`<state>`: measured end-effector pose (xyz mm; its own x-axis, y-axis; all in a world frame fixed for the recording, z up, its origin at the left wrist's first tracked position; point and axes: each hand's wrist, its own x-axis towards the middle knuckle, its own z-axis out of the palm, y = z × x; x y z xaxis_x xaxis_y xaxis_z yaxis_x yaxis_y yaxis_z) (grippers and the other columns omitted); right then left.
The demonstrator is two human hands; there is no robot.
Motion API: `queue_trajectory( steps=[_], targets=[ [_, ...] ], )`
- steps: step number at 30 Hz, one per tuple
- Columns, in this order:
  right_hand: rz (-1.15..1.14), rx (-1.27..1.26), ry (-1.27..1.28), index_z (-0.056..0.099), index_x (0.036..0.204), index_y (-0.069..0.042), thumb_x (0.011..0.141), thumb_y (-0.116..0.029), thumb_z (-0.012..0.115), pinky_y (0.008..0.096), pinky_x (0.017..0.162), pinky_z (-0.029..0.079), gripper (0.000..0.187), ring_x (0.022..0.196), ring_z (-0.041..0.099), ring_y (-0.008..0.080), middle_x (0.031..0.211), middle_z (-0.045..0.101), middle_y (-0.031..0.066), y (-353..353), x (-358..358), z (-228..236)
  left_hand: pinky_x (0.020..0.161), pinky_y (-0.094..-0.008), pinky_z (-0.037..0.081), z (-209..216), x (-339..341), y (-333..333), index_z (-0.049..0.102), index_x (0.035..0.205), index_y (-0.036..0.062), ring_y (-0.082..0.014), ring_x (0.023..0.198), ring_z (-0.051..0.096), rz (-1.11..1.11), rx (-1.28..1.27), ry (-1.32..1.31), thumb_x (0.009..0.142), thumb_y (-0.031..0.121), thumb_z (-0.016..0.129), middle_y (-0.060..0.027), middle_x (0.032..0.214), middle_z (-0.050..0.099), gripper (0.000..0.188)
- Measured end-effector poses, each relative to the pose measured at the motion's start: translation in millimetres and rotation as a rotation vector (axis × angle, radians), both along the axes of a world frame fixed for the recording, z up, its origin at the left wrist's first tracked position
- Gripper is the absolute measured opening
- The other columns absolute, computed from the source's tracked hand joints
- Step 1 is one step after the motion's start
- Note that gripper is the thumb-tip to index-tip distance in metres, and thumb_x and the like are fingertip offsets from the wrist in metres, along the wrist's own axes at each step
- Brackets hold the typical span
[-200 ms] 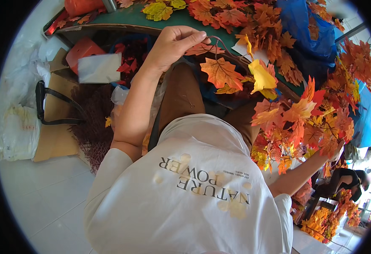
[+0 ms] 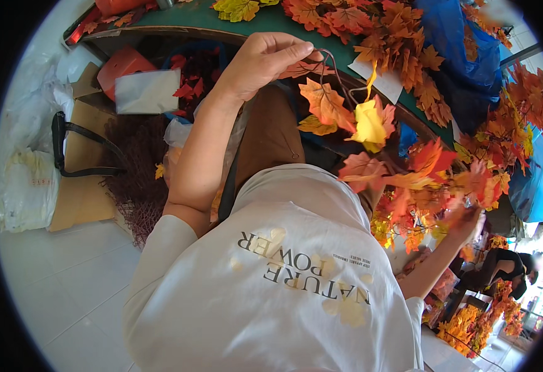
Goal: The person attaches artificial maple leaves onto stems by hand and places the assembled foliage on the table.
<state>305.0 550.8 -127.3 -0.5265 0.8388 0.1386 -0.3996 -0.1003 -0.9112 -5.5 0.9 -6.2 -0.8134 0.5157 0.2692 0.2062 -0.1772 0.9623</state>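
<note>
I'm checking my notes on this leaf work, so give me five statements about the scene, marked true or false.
1. The left hand pinches a brown stem. True.
2. The right hand lies flat on the chest. False: the right hand is out at the red and orange leaves.
3. The tabletop is green. True.
4. The plastic bag on the table is yellow. False: the plastic bag is blue.
5. A black strap shows against brown cardboard. True.

L hand (image 2: 264,65) pinches brown stem (image 2: 335,67) w/ fingers (image 2: 296,52); R hand (image 2: 472,226), partly hidden, at red-orange lvs (image 2: 431,159).
</note>
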Motion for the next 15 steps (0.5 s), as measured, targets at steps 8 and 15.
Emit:
queue_trajectory(
  steps=[8, 15],
  targets=[
    [0.350, 0.044, -1.015, 0.059, 0.088, -0.001, 0.091, -0.023, 0.056, 0.0255, 0.050, 0.051, 0.022, 0.055, 0.059, 0.0142, 0.070, 0.062, 0.0071, -154, 4, -40, 0.068, -0.0158, 0.047, -8, -7, 9, 0.063, 0.105, -0.0029, 0.0002, 0.060, 0.054, -0.059, 0.047, -0.157, 0.094, 0.018, 0.050, 0.0007, 0.069, 0.060, 0.027],
    [0.639, 0.928, -0.543, 0.059, 0.102, 0.003, 0.089, -0.002, 0.051, 0.0258, 0.073, 0.049, 0.016, 0.087, 0.060, 0.0138, 0.098, 0.062, 0.0093, -273, -120, 101, 0.047, -0.0151, 0.030, -14, -2, 18, 0.063, 0.104, -0.0002, 0.0002, 0.051, 0.027, -0.084, -0.035, -0.095, 0.094, 0.020, 0.048, 0.0079, 0.059, 0.044, 0.026]
  ],
)
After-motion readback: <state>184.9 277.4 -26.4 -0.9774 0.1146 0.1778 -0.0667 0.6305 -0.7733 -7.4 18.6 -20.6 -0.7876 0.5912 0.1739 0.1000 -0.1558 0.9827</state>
